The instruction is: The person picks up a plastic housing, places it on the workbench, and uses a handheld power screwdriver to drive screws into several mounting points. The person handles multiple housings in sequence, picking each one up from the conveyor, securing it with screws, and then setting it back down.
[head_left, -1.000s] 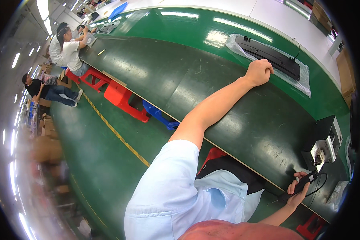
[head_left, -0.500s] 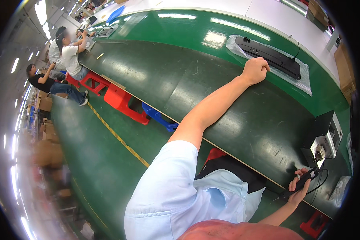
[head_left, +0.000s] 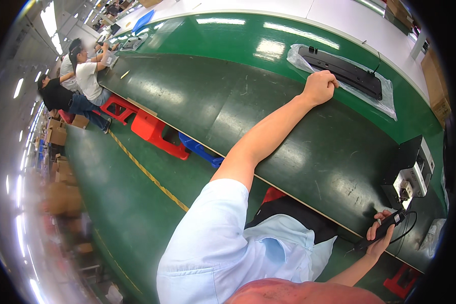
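My left hand [head_left: 319, 87] is closed in a loose fist at the near edge of a long black plastic panel [head_left: 345, 74]; whatever its curled fingers hold, if anything, is hidden. Under the panel, which has a short cable at its far right corner, lies a clear plastic bag [head_left: 388, 104]. At the lower right, my right hand [head_left: 381, 235] wraps around a black electric screwdriver [head_left: 383, 229] near the bench's front edge. A black cord loops from the tool's upper end. Beyond that hand stands a black and silver box-shaped machine [head_left: 411, 172], probably a screw feeder.
The dark bench top [head_left: 228, 96] runs to the far left, beside a raised green strip [head_left: 228, 38]. Red stools [head_left: 149, 129] and a blue stool [head_left: 197, 148] stand along its front. Several people [head_left: 88, 78] work at the far end. A crumpled clear bag [head_left: 431, 238] lies at right.
The far person in the dark shirt has shifted from leaning back to leaning toward the bench, one arm reaching out. My own hands hold nearly the same positions.
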{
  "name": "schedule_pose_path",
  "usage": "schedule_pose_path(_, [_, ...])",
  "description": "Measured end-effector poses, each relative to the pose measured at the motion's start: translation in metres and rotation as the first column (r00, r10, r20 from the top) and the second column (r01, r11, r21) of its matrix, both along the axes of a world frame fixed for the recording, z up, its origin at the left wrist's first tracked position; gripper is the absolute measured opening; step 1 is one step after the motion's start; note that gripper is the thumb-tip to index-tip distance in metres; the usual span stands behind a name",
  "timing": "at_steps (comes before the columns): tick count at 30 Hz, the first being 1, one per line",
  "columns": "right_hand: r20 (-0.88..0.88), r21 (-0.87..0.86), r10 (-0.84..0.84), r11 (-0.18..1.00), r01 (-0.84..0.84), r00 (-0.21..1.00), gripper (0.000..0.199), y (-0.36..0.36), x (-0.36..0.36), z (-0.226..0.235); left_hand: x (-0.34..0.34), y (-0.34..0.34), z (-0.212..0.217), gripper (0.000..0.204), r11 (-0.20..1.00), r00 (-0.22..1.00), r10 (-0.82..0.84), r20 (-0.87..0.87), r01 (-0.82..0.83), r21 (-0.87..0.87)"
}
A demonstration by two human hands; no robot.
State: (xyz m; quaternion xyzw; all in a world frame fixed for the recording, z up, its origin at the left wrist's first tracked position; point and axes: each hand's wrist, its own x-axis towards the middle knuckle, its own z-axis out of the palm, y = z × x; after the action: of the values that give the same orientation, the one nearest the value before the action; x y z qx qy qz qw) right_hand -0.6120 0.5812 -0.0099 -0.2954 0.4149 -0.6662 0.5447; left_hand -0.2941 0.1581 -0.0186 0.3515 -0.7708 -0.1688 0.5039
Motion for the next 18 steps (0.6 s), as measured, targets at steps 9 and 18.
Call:
schedule_pose_path(9, [-0.005,0.006,-0.014,1.000,0.015,1.000,0.058,0.0002,0.0007,0.0012,-0.0003,-0.0021,-0.0014,0.020,1.000,1.000,-0.002,-0.016,0.002,0.003])
schedule_pose_path(18, [0.005,-0.010,-0.011,1.000,0.011,1.000,0.058,-0.0006,0.0020,0.0007,0.0014,-0.0096,-0.0056,0.022,0.997,0.997,-0.008,-0.075,0.014,0.075])
